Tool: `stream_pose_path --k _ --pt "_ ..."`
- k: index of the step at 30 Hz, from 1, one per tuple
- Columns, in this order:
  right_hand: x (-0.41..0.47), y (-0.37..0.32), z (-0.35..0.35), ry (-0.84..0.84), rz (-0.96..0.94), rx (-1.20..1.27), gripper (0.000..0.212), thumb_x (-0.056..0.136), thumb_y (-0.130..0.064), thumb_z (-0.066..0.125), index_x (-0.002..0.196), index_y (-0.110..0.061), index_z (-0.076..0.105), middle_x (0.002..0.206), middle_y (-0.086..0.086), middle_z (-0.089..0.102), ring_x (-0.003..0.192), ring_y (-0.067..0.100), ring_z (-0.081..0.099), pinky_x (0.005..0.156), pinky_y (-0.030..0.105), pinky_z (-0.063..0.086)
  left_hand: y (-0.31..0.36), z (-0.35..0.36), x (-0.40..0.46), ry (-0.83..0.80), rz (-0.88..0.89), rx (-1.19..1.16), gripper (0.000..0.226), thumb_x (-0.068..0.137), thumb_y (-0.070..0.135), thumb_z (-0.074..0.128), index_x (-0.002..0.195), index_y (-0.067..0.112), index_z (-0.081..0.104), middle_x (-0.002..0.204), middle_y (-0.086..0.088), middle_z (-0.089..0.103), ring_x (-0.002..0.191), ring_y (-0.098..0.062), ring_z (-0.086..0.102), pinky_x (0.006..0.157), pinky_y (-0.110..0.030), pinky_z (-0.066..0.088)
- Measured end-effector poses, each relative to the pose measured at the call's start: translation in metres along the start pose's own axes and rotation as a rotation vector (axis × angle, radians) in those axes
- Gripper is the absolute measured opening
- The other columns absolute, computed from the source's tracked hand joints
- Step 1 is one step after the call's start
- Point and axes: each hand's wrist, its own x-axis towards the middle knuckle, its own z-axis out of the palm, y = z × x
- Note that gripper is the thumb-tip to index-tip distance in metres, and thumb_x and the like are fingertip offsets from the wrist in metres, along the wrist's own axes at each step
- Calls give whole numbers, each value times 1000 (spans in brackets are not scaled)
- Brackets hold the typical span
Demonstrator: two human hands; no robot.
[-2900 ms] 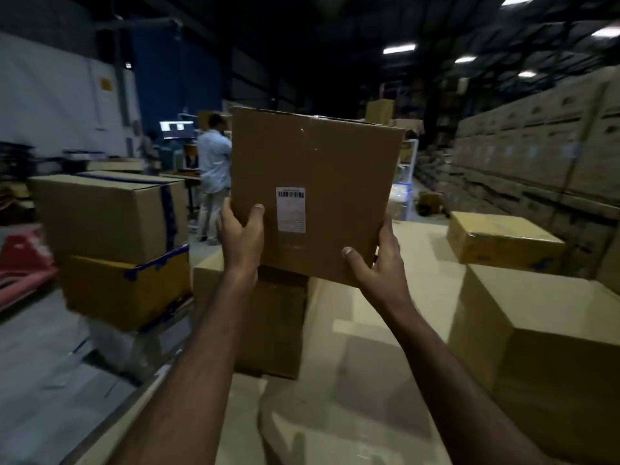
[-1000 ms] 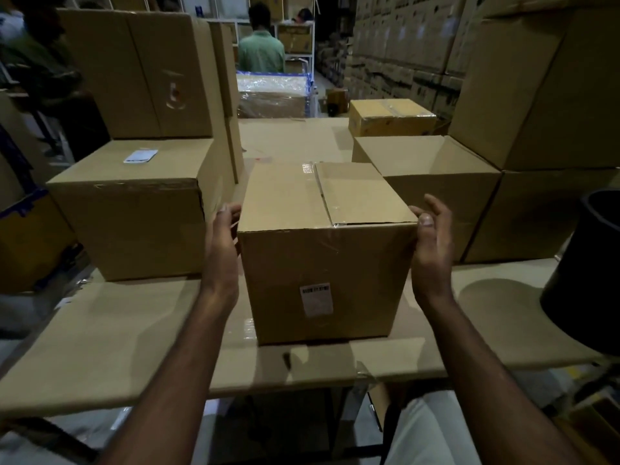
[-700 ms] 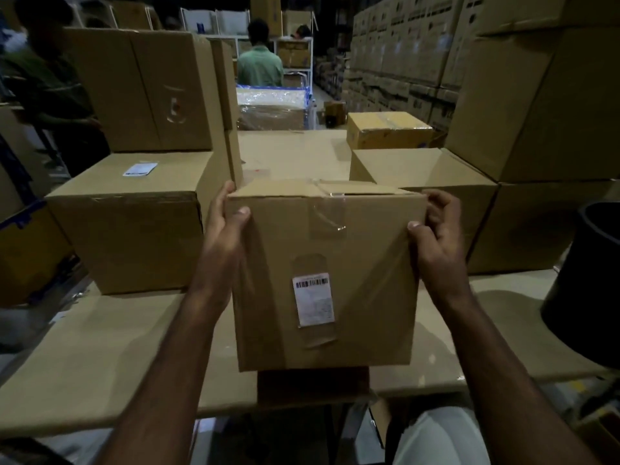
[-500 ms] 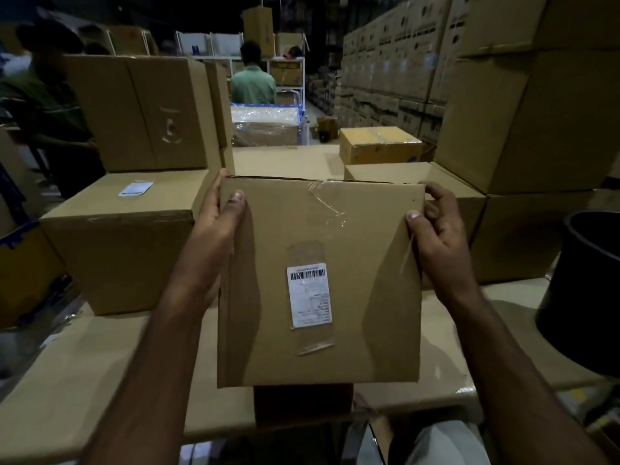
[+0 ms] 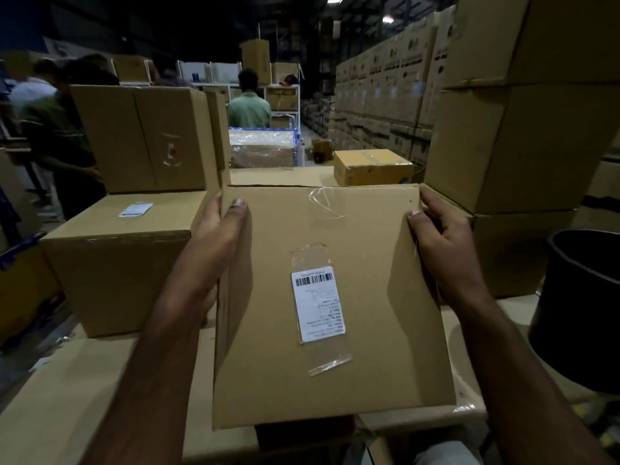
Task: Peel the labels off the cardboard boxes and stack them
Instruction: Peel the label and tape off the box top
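A brown cardboard box (image 5: 385, 313) is tipped toward me at the table's front edge, its labelled face up. A white barcode label (image 5: 318, 305) under clear tape sits on that face, right of centre. My left hand (image 5: 214, 243) grips the box's upper left edge, thumb on the face. My right hand (image 5: 443, 243) grips the upper right edge the same way. To the left stands another box (image 5: 110, 263) with a small white label (image 5: 135, 209) on its top.
A taller box (image 5: 141, 139) stands on the left box. Stacked boxes (image 5: 523, 139) rise at the right, with a black bin (image 5: 580, 307) beside them. A small yellowish box (image 5: 372, 166) lies further back on the cardboard-covered table (image 5: 67, 397). People stand at left and behind.
The box stood upright on the table a second ago. I tipped it toward me and drew it closer, so the labelled face now faces up. Both hands moved to its upper corners.
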Motion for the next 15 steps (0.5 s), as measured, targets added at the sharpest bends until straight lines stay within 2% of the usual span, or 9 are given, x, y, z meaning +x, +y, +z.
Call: stream_pose_path --k 3,5,9,11,13,15 --pt "-2 -5 -8 -6 8 -35 61 91 -45 49 149 -26 41 140 -2 57 121 13 58 99 47 53 8 2 -2 27 -9 -8 45 103 50 43 146 39 38 139 -4 53 124 -27 53 108 -53 42" --pt "-4 -9 -12 -10 2 -57 59 93 -44 49 148 -26 43 138 -2 58 119 14 59 98 48 53 10 1 -5 29 -14 -30 45 101 52 46 143 37 43 138 -4 55 124 -28 54 109 -53 42" --pt "-1 -15 -18 14 5 -73 49 100 -31 51 148 -24 44 142 0 55 121 15 57 100 47 51 8 8 -8 24 -67 -15 71 82 68 51 145 37 43 142 -6 55 127 -31 54 108 -54 42" --pt "0 -16 -20 37 20 -96 47 100 -30 51 146 -21 46 144 1 54 125 16 54 103 47 49 3 14 -4 6 -100 -31 76 79 71 53 146 37 42 144 -7 55 128 -30 55 109 -52 42" --pt "0 -14 -25 65 39 -107 46 100 -29 51 146 -20 47 146 0 52 127 15 52 106 46 47 1 24 -1 -35 -119 -44 63 92 64 52 146 33 43 140 -5 57 124 -27 57 108 -47 44" --pt "0 -10 -34 87 66 -127 45 101 -28 51 145 -20 47 144 -2 53 123 11 53 101 38 49 -2 38 3 -66 -134 -78 52 101 51 47 148 29 41 135 -3 60 119 -24 59 105 -42 47"
